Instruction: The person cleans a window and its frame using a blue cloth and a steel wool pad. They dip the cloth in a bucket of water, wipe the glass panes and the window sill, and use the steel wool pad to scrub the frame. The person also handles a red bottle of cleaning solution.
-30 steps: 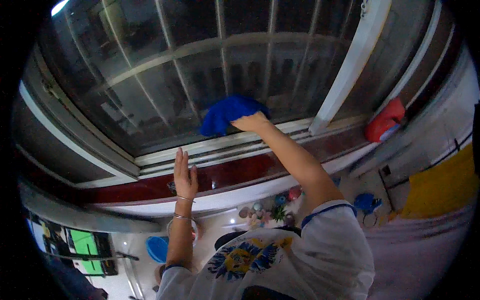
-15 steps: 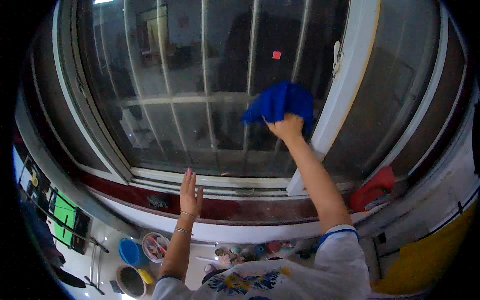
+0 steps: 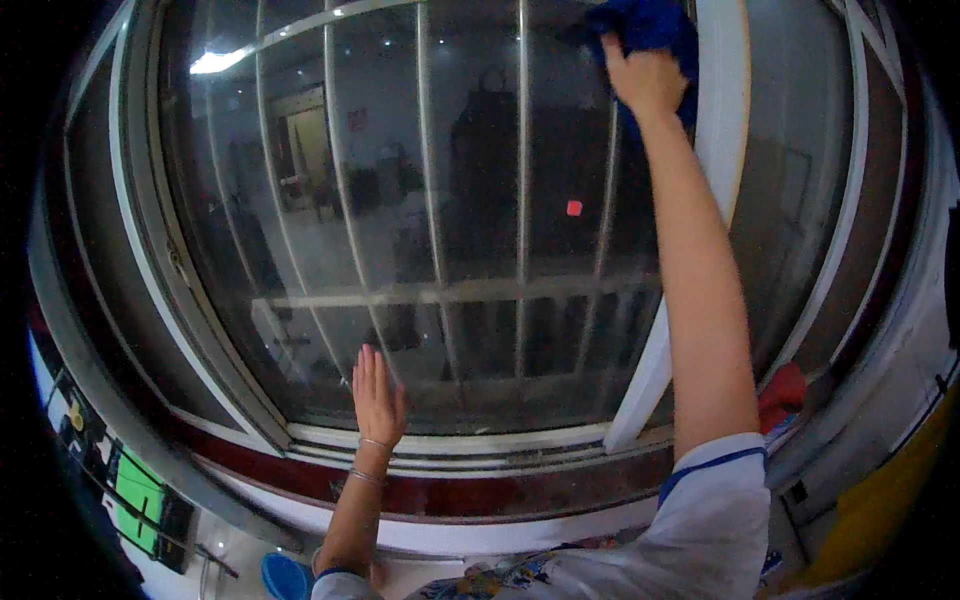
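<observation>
Hands, two; blue cloth, one

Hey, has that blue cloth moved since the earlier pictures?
Yes, up and rightward: the blue cloth started near the window's bottom rail; now it's high beside the white upright.

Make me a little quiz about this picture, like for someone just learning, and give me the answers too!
1. Which hand holds the cloth?
2. True or false: the left hand is curled around a bottle.
3. In the picture, where is the small pink square?
A) above the cloth
B) below the cloth
C) on the left hand

Key:
1. The right hand.
2. False; it is open, with nothing seen in it.
3. B
</observation>
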Motion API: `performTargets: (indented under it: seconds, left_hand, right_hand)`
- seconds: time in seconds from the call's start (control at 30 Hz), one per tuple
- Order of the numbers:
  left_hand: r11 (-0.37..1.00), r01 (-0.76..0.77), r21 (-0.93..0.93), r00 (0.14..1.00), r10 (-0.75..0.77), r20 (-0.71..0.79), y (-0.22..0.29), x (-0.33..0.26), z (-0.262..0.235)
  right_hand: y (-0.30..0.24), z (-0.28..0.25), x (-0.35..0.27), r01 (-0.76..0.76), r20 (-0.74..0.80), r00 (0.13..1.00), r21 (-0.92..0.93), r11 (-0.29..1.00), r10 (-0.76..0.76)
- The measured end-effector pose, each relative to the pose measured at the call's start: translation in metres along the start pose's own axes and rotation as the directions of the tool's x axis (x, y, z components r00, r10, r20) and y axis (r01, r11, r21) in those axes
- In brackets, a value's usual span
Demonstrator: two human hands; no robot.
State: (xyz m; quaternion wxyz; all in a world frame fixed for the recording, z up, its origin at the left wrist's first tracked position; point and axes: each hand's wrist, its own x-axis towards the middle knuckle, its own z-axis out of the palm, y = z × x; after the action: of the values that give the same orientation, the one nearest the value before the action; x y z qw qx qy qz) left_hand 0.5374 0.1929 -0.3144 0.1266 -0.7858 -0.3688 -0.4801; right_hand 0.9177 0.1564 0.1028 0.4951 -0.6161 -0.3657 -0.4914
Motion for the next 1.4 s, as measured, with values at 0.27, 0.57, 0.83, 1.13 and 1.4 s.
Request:
performTargets:
  seconds: [0.27,0.57,0.83,1.13,1.4]
  left_hand:
    - [0.992,0.084,0.093,0.993,-0.091,0.079,-0.003,0.004,0.017]
    - [0.992,0.115,0.055,0.988,-0.120,0.098,-0.003,0.001,0.005]
    - [0.990,0.141,-0.016,0.978,-0.137,0.157,0.003,0.007,0.008]
    - [0.979,0.166,0.119,0.977,-0.179,0.112,0.001,0.000,-0.005]
    - [0.985,0.132,0.113,0.985,-0.143,0.097,0.001,-0.001,0.004]
  right_hand:
    - [0.038,0.044,0.156,0.237,-0.333,0.903,-0.137,0.962,-0.270]
    - [-0.106,0.006,0.170,-0.192,0.111,0.977,0.091,0.977,0.182]
    - [-0.315,0.064,0.089,0.346,0.092,0.915,0.318,0.883,-0.392]
    - [-0.416,0.075,0.048,0.531,-0.015,0.773,0.562,0.634,-0.635]
    - [-0.195,0.018,0.143,0.214,0.020,0.974,0.220,0.952,-0.224]
